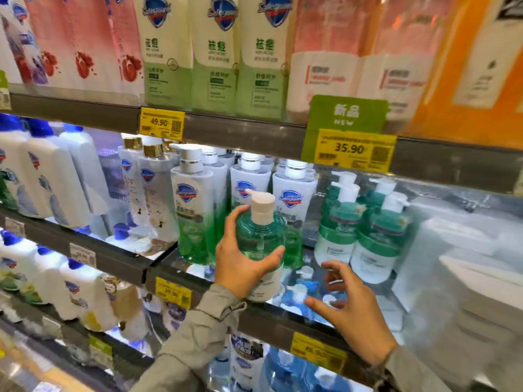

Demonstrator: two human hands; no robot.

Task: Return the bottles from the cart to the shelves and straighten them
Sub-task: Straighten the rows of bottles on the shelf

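Note:
My left hand (pixel 242 264) grips a clear green pump bottle (pixel 261 239) with a beige pump head, holding it upright at the front edge of the middle shelf (pixel 283 315). My right hand (pixel 349 309) hovers just right of it over the shelf's bare mirrored surface, fingers spread and holding nothing. Matching green pump bottles (pixel 365 230) with white pumps stand to the right, behind my right hand. Tall white and green Safeguard pump bottles (pixel 195 205) stand directly behind the held bottle.
The upper shelf (pixel 240 131) carries refill pouches and yellow price tags. White bottles with blue caps (pixel 48 176) fill the left shelves, with one lying on its side. White boxes (pixel 467 278) sit at the right. Blue bottles (pixel 283 369) stand on the shelf below.

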